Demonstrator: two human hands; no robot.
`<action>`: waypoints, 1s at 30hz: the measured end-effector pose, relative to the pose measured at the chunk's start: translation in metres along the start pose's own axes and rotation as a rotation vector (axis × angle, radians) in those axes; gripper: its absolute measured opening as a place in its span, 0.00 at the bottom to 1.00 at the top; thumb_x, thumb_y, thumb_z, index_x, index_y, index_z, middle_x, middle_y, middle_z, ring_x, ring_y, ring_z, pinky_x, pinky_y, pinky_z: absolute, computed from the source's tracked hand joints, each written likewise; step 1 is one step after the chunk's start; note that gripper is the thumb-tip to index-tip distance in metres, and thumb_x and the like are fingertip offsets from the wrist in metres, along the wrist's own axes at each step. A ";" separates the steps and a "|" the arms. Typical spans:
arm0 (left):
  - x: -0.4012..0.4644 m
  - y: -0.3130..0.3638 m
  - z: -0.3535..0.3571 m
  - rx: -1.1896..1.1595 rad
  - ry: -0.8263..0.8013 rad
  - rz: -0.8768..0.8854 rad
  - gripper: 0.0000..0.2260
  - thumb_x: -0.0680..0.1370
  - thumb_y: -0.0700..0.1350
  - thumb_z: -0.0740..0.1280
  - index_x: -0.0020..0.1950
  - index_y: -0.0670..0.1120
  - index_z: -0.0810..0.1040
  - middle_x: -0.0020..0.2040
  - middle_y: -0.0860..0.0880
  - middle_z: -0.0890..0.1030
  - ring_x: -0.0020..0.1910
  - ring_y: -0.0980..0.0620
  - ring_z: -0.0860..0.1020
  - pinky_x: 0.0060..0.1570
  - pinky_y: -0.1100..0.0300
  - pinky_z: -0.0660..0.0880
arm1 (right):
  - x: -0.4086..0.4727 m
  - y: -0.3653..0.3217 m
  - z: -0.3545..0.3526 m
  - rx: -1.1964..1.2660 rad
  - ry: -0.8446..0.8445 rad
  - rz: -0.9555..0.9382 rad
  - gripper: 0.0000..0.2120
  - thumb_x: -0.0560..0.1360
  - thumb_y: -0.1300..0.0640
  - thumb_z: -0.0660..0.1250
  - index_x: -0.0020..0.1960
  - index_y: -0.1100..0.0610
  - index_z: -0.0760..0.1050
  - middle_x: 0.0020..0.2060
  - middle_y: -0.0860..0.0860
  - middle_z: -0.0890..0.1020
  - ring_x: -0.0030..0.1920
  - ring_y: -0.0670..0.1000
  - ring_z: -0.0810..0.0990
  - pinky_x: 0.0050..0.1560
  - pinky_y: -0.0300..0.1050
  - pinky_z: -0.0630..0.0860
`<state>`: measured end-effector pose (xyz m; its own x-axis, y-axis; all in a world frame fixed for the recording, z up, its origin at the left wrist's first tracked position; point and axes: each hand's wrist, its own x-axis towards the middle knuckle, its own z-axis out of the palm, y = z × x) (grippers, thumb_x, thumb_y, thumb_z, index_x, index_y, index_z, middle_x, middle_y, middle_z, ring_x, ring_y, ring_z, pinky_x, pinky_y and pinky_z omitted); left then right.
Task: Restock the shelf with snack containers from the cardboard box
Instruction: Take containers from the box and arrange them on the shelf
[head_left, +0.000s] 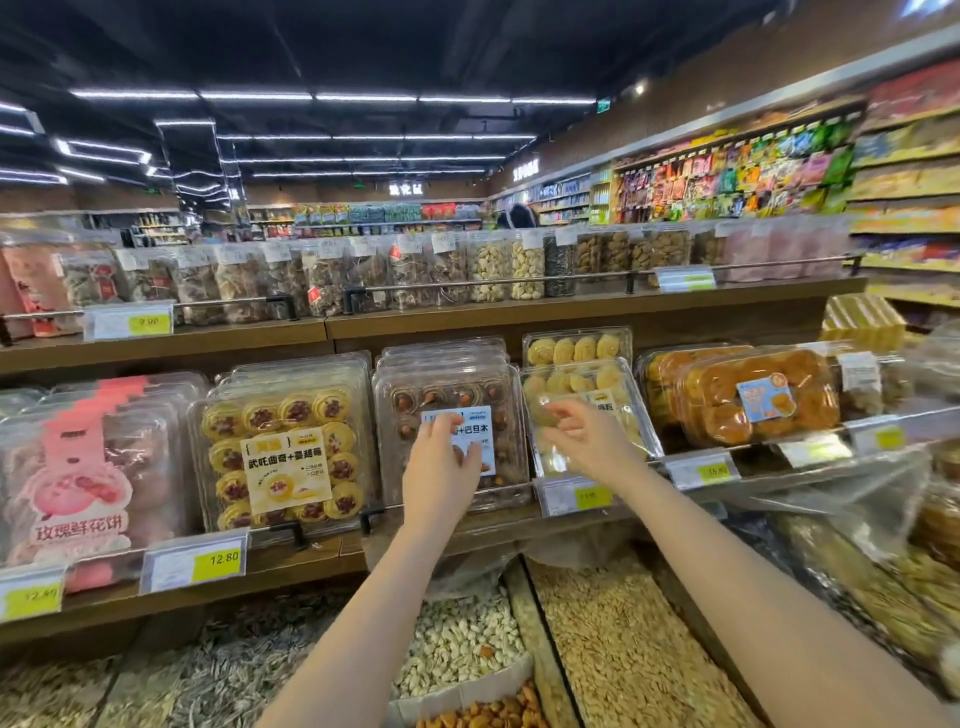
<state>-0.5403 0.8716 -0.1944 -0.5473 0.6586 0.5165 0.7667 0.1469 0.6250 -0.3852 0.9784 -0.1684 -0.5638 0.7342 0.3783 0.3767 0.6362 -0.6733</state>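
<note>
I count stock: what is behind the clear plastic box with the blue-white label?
Behind the clear plastic box with the blue-white label, more clear lids rise; their contents are hidden.

Yellow price tag: 12.80. Pink pastry pack: 玫瑰鲜花饼. Far tag: 16.80.

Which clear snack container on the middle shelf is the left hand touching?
The blue-labelled nut-cookie container; the left hand rests on its label, unlike its neighbours.
</note>
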 end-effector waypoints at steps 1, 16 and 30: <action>-0.007 0.008 0.006 0.002 -0.032 0.044 0.14 0.78 0.48 0.64 0.62 0.47 0.69 0.59 0.49 0.74 0.49 0.53 0.76 0.43 0.60 0.73 | -0.015 0.003 -0.007 -0.023 0.008 0.003 0.17 0.76 0.56 0.64 0.64 0.55 0.72 0.58 0.51 0.77 0.56 0.49 0.76 0.56 0.42 0.73; -0.247 0.107 0.111 -0.155 -0.489 0.266 0.08 0.78 0.47 0.63 0.56 0.48 0.73 0.48 0.51 0.75 0.46 0.53 0.75 0.44 0.59 0.73 | -0.314 0.110 -0.100 -0.178 0.032 0.353 0.09 0.76 0.58 0.64 0.54 0.57 0.79 0.46 0.50 0.82 0.46 0.46 0.79 0.47 0.34 0.74; -0.537 0.201 0.172 -0.310 -0.811 -0.056 0.08 0.78 0.45 0.63 0.57 0.49 0.74 0.45 0.51 0.77 0.42 0.56 0.76 0.43 0.64 0.73 | -0.631 0.203 -0.176 -0.166 -0.145 0.629 0.07 0.76 0.57 0.63 0.52 0.54 0.78 0.43 0.44 0.78 0.43 0.43 0.75 0.45 0.32 0.67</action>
<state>-0.0348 0.6744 -0.4473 -0.0831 0.9963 -0.0226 0.5550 0.0651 0.8293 0.1766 0.6866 -0.4317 -0.2884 0.9454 -0.1516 0.7677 0.1336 -0.6268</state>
